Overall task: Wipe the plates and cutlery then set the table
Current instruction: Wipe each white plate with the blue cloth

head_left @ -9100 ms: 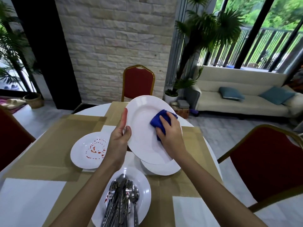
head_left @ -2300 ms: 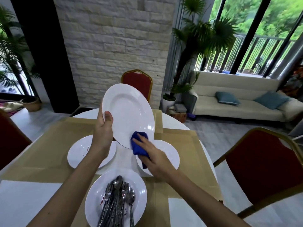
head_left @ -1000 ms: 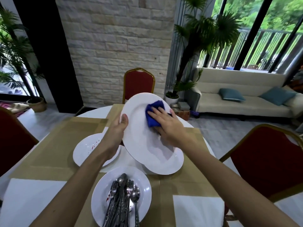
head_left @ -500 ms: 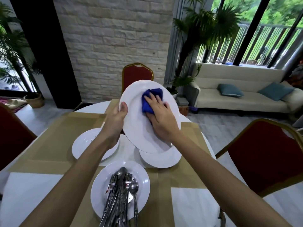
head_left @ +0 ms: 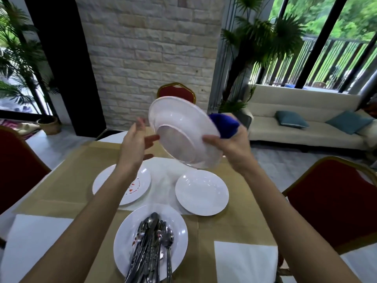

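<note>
Now the large plate (head_left: 183,131) is in the air, well above and behind the cutlery plate (head_left: 179,227). It is tilted, with its underside and foot ring turned to the camera. The right hand (head_left: 230,148) pinches its right rim: the thumb lies on the underside, and the blue cloth (head_left: 224,124) bulges out from the far face, where the fingers are hidden. The left hand (head_left: 134,144) is open with spread fingers just beside the large plate's left rim; whether a fingertip touches it, I cannot tell. The cutlery (head_left: 151,242) lies heaped on the cutlery plate. Behind the cutlery plate to the left lies a stained plate (head_left: 140,180), and behind it to the right a clean plate (head_left: 202,190), both on the table (head_left: 61,190).
</note>
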Motion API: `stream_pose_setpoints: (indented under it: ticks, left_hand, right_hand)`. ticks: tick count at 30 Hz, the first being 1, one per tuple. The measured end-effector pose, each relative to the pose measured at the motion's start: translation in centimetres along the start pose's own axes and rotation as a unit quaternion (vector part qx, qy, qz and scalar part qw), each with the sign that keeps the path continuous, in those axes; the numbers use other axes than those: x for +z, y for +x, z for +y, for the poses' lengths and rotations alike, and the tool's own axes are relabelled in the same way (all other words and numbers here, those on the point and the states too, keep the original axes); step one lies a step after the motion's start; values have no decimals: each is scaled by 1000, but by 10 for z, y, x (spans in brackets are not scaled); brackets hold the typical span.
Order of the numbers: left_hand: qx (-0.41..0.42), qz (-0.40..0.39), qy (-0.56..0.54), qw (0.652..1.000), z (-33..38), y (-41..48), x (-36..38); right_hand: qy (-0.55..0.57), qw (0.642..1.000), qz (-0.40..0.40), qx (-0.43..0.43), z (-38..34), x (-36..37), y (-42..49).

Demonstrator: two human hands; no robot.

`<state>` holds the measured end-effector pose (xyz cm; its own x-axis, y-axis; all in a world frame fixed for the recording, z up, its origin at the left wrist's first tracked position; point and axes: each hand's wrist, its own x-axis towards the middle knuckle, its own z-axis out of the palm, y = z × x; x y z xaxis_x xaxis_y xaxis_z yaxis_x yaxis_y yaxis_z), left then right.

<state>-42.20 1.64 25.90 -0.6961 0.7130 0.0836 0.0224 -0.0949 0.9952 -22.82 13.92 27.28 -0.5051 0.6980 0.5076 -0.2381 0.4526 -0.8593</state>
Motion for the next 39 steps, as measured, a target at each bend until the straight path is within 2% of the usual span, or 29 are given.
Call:
stream_pose_setpoints:
  ticks: [2, 3, 6, 8, 9, 11, 14, 16, 20, 22, 24, 27, 29, 31, 33, 36, 38, 39]
  left_hand:
    - [46, 78, 78, 993, -13, 0, -7]
    - [49, 77, 92, 992, -18, -2, -8]
    - [37, -59, 19, 997, -17, -10, 1]
    - [39, -129, -87, 987, -9, -14, 12]
    - [45, -136, -142, 979, -4, -16, 17]
    - [45, -123, -231, 964, 0, -17, 24]
    - [22, -101, -274, 956, -1, -17, 34]
    - [18, -74, -272, 959, -3, -16, 38]
    - [28, -47, -272, 961, -3, -12, 39]
    - [18, -35, -256, 966, -2, -13, 35]
    - [13, -35, -242, 970, -2, -12, 29]
    - [28, -36, -191, 980, -1, -11, 19]
    - [47, -37, -145, 988, -3, -12, 21]
    - [56, -29, -111, 992, -5, -14, 30]
    - [35, -9, -137, 990, -7, -16, 39]
    - [-16, 19, -215, 976, -6, -11, 39]
    - [-30, 34, -244, 969, -4, -9, 31]
    - [-30, 46, -243, 968, -3, -7, 25]
  right_hand:
    - [127, 990, 50, 43, 1, -19, 9]
    - [187, 978, 62, 69, 3, -26, 12]
    - [286, 944, 95, 133, 9, -38, 20]
    - [242, 951, 123, 151, 14, -40, 24]
    - [202, 954, 144, 168, 16, -38, 23]
    - [108, 950, 206, 207, 23, -31, 20]
    - [-131, 930, 275, 205, 44, -10, 12]
    - [-244, 919, 260, 167, 53, 10, -5]
    - [-331, 932, 141, 31, 56, 62, -61]
    - [-338, 937, 86, -25, 65, 71, -73]
    - [-273, 958, 86, -24, 71, 63, -60]
    - [-137, 977, 150, 67, 63, 34, -16]
    - [-133, 975, 122, 127, 49, 19, 15]
    - [-200, 975, 46, 85, 30, 19, 32]
    - [-288, 957, -29, -32, 10, 33, 32]
    - [-380, 881, -136, -248, 1, 51, 8]
    - [-392, 837, -195, -328, 16, 40, -12]
    - [-392, 832, -197, -341, 27, 29, -21]
